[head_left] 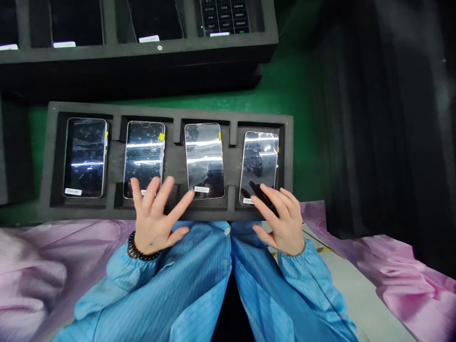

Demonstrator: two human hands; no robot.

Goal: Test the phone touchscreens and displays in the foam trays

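Note:
A black foam tray [206, 114] lies before me with several smartphones in its compartments. My left hand [155, 218] is open with fingers spread over the lower end of the second phone [144, 154]; its little finger reaches the lower left corner of the third phone [204, 161]. My right hand [283, 216] is open, its fingertips over the lower part of the rightmost phone [260, 161], which sits slightly tilted. At the far left, the first phone [86, 156] lies apart from both hands. White labels and small yellow tabs show on the phones.
Beyond is a raised stack of foam trays [228, 42] holding more phones, one with a lit screen [225, 16]. Tall black material [370, 118] stands at the right. The work surface [285, 90] is green. People in pink sleeves [420, 285] are close on both sides.

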